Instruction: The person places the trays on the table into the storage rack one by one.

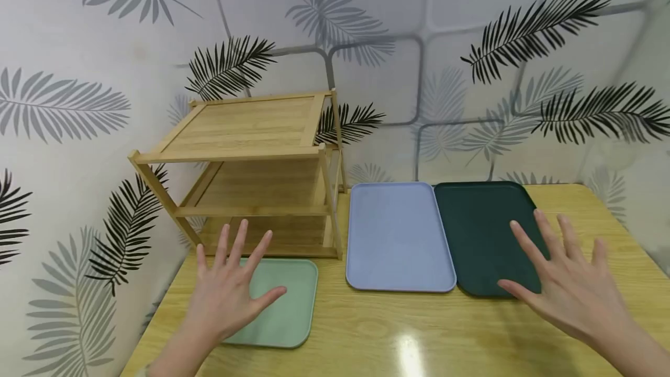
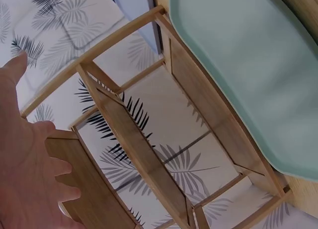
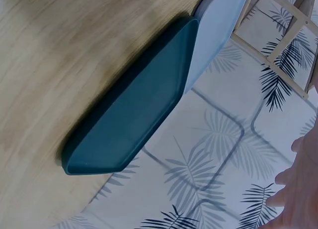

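Note:
My left hand (image 1: 227,290) is held up with fingers spread, overlapping the light green tray (image 1: 290,307) in the head view. It holds nothing. My right hand (image 1: 578,284), fingers also spread and holding nothing, overlaps the right edge of the dark green tray (image 1: 484,237). Between the hands a light blue tray (image 1: 398,237) lies beside the dark green one. In the left wrist view the left hand (image 2: 30,159) appears at the left, in front of the wooden rack (image 2: 134,139). The right wrist view shows part of the right hand (image 3: 300,189) at its right edge.
A three-level bamboo rack (image 1: 251,127) stands at the back left of the wooden table (image 1: 366,330), just behind the light green tray. Behind the table hangs a leaf-patterned wall covering (image 1: 377,86), which also runs along the left side.

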A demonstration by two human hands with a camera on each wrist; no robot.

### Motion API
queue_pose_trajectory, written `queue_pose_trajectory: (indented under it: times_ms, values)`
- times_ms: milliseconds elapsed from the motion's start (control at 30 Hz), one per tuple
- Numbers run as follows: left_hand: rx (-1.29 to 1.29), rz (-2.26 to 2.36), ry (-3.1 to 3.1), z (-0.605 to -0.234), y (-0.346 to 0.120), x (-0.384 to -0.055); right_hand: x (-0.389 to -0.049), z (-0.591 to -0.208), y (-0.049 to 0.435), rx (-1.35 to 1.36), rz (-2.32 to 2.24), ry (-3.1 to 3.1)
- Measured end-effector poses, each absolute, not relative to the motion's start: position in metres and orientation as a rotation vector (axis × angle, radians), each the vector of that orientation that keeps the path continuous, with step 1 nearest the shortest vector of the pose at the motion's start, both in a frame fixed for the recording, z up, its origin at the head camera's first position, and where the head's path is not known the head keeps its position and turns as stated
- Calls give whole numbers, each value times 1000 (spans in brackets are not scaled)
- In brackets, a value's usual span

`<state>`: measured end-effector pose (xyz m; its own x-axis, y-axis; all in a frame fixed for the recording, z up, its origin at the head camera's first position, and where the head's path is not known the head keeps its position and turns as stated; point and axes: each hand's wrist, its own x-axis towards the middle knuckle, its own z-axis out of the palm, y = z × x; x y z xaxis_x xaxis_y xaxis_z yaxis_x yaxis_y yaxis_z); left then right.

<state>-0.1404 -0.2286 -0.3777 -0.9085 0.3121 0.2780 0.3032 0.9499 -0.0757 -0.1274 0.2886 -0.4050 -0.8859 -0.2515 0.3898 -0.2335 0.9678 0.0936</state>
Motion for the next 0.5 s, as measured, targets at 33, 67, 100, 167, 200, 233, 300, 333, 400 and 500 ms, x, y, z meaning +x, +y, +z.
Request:
queue_pose_trajectory:
  times_ms: [33, 67, 100, 167, 200, 233, 300, 333, 400, 500]
  values:
    - [-453, 45, -2812, -378, -230, -140, -128, -404, 287, 360, -67, -2702]
    - [-454, 42, -2809, -378, -232, -140, -129, -403, 286, 370, -72, -2699]
    - [-453, 44, -2804, -379, -234, -140, -129, -401, 284, 382, -78, -2695]
    - [-450, 50, -2795, -380, -238, -140, -131, -398, 281, 404, -84, -2687]
    - [-451, 43, -2790, -380, -240, -141, -132, -397, 279, 416, -86, -2685]
    - [-451, 39, -2784, -379, -242, -141, -133, -395, 276, 429, -84, -2684]
    - [-454, 23, -2772, -379, -246, -143, -135, -394, 270, 461, -74, -2687]
    - [-454, 12, -2769, -379, -249, -144, -136, -393, 267, 479, -66, -2689]
    - [-457, -6, -2764, -380, -254, -146, -139, -393, 259, 509, -43, -2693]
    - [-447, -7, -2771, -381, -263, -150, -146, -395, 247, 557, -27, -2676]
